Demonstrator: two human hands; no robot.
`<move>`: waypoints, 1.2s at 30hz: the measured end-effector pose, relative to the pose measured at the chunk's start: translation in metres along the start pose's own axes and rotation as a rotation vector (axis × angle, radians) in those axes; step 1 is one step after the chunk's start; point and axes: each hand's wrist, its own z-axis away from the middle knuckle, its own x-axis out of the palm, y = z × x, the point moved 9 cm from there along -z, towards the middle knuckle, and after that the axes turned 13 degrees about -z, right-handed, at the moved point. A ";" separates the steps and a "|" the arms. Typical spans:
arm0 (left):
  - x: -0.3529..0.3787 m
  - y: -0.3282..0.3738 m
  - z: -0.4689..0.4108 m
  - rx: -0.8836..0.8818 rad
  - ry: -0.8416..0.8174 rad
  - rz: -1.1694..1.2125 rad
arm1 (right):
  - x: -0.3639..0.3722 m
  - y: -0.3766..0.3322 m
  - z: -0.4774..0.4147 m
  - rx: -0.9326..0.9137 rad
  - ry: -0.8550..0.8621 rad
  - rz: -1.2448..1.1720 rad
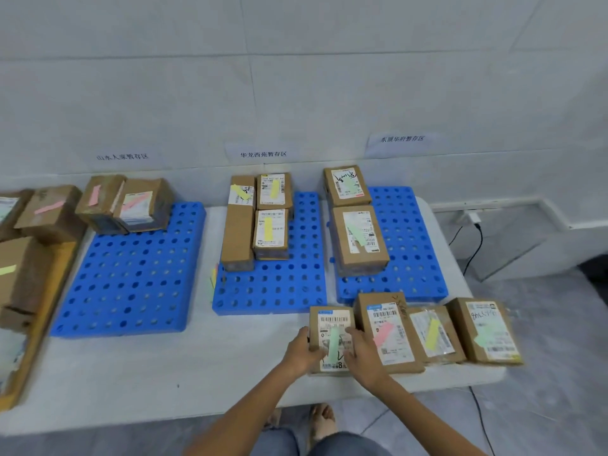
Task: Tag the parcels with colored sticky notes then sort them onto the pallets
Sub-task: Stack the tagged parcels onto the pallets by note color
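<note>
A small brown parcel with a green sticky note (pixel 331 327) lies on the white table near the front edge. My left hand (pixel 301 352) grips its left side and my right hand (pixel 362 353) grips its right side. To its right stand a parcel with a pink note (pixel 386 330), one with a yellow note (pixel 432 334) and one with a green note (pixel 485 329). Three blue pallets lie behind: the left pallet (pixel 131 274) holds pink-tagged parcels (pixel 138 205), the middle pallet (pixel 279 291) yellow-tagged parcels (pixel 269 233), the right pallet (pixel 411 258) green-tagged parcels (pixel 358 235).
More brown parcels (pixel 49 212) are piled at the far left beside a wooden board (pixel 42 311). A strip of sticky notes (pixel 214 278) lies between the left and middle pallets. Paper labels hang on the wall above each pallet. A cable (pixel 473 251) runs down on the right.
</note>
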 end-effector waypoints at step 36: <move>-0.155 0.223 -0.015 0.487 0.447 0.564 | -0.191 -0.127 -0.078 -0.288 0.285 -0.968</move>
